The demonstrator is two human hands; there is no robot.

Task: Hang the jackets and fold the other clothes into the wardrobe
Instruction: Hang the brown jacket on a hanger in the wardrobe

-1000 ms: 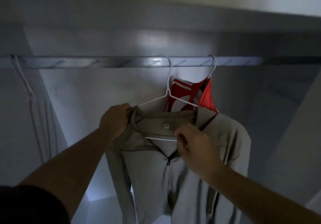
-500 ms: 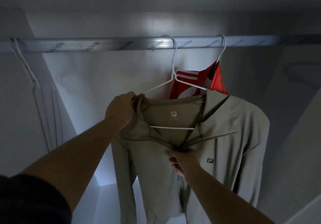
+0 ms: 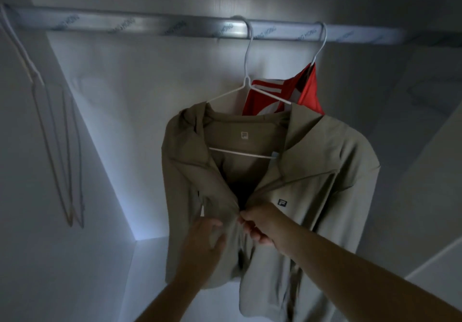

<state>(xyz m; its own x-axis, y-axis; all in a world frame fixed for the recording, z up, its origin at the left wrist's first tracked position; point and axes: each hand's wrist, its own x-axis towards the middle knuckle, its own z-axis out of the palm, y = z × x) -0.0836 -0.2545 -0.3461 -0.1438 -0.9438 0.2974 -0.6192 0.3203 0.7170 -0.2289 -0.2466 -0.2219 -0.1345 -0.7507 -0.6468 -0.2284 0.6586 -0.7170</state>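
A beige zip jacket [image 3: 312, 171] hangs on a white wire hanger [image 3: 246, 71] hooked over the metal wardrobe rail [image 3: 150, 24]. Its collar lies open above the zip. My right hand [image 3: 257, 224] pinches the jacket's front at the zip, just below the small chest logo. My left hand [image 3: 205, 239] lies on the left front panel with fingers spread, beside the right hand. Behind the beige jacket, a red and white jacket [image 3: 307, 91] hangs on a second white hanger further right on the rail.
Several bare hangers [image 3: 65, 151] hang at the rail's far left against the wardrobe's left wall. The white back wall [image 3: 140, 96] and a lit lower shelf corner [image 3: 145, 244] lie behind the jacket. The right side wall [image 3: 425, 146] is close.
My left hand let go of the jacket's left shoulder and dropped to the front panel. My right hand stayed at the zip. The camera tilted down, so the rail sits higher in view.
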